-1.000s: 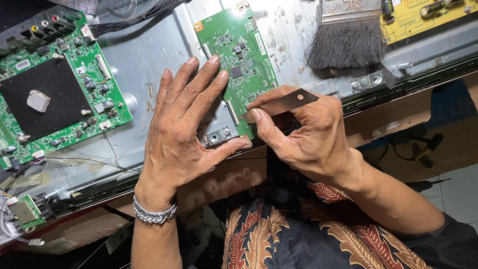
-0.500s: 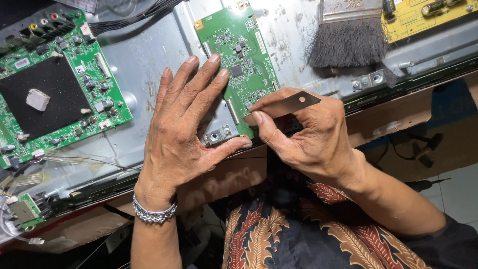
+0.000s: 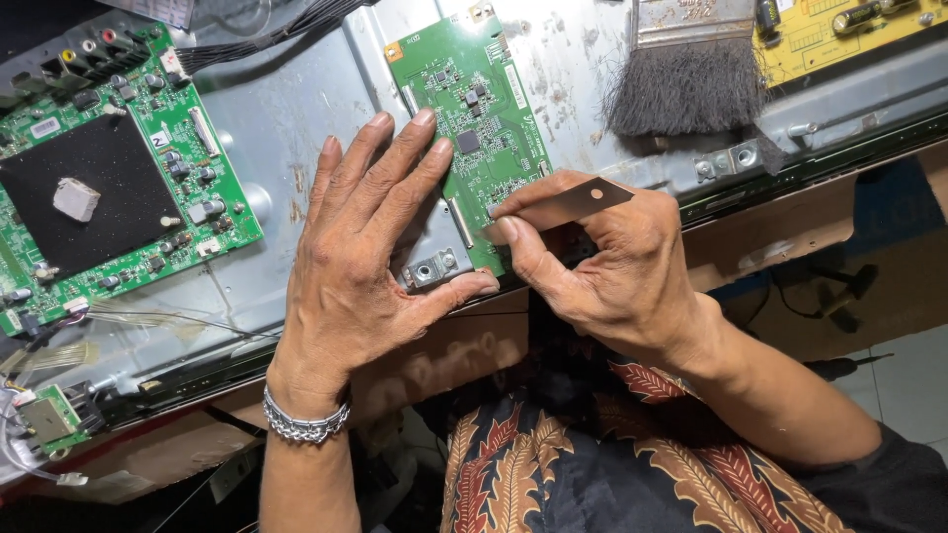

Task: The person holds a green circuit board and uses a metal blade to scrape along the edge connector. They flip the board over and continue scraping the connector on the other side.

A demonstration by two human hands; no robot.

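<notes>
A small green circuit board (image 3: 474, 118) is fixed to a grey metal back panel (image 3: 286, 128). My left hand (image 3: 360, 257) lies flat on the panel with its fingers spread, the fingertips resting on the board's left edge and the thumb along the panel's lower rim. My right hand (image 3: 602, 266) pinches a thin dark blade (image 3: 578, 200) between thumb and forefinger. The blade's tip touches the board's lower right edge. A small metal bracket (image 3: 432, 268) sits between the two thumbs.
A larger green main board (image 3: 109, 168) with a black square lies at the left. A wide paint brush (image 3: 686, 79) rests on the panel at top right, beside a yellow board (image 3: 849, 30). A small green board (image 3: 44, 419) with wires hangs at lower left.
</notes>
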